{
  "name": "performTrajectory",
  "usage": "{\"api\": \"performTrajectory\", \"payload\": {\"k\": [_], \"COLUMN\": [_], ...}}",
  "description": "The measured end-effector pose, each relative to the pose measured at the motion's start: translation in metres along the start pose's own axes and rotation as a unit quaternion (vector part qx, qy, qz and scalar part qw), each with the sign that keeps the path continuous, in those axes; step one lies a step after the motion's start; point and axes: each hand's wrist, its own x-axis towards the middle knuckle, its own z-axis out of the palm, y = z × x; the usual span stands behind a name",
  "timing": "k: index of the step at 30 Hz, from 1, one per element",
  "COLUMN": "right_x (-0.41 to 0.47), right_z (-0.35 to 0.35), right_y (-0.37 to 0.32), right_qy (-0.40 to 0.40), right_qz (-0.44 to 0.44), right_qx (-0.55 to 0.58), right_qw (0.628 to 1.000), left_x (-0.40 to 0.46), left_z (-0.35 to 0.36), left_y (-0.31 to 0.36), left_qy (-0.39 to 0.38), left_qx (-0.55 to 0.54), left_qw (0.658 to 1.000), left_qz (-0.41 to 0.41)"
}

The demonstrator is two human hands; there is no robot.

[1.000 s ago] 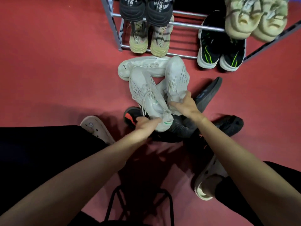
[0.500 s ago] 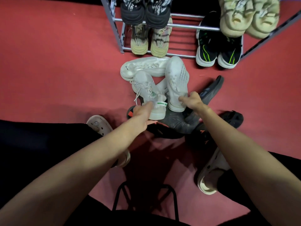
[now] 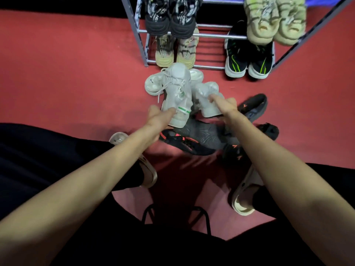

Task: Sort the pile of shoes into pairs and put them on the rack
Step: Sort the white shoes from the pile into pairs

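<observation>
1. A person's left hand grips the heel of a white sneaker, its green-striked tab showing, toe pointing toward 12 o'clock.
2. The right hand clasps a second white sneaker just beside the first, at its 3 o'clock; motion blur hides the finger detail.
3. A third white shoe lies on the red floor behind them, at 11 o'clock.
4. Black-and-orange shoes sit piled under both wrists, another black shoe at 3 o'clock.
5. The metal rack at 12 o'clock holds four pairs: black, beige, cream and black-green.
</observation>
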Motion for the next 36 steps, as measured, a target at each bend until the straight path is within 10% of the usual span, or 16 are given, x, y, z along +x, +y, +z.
{"api": "performTrajectory", "payload": {"k": [18, 36], "right_x": [-0.138, -0.008], "right_z": [-0.177, -0.215], "right_y": [-0.044, -0.143], "right_qy": [0.171, 0.182], "right_qz": [-0.289, -0.350], "right_qx": [0.210, 0.236], "right_qw": [0.918, 0.888], "left_x": [-0.114, -0.045], "left_z": [-0.004, 0.118], "left_y": [0.115, 0.235], "left_qy": [-0.097, -0.167], "left_qx": [0.014, -0.034], "left_qw": [0.962, 0.955], "left_qz": [0.255, 0.245]}}
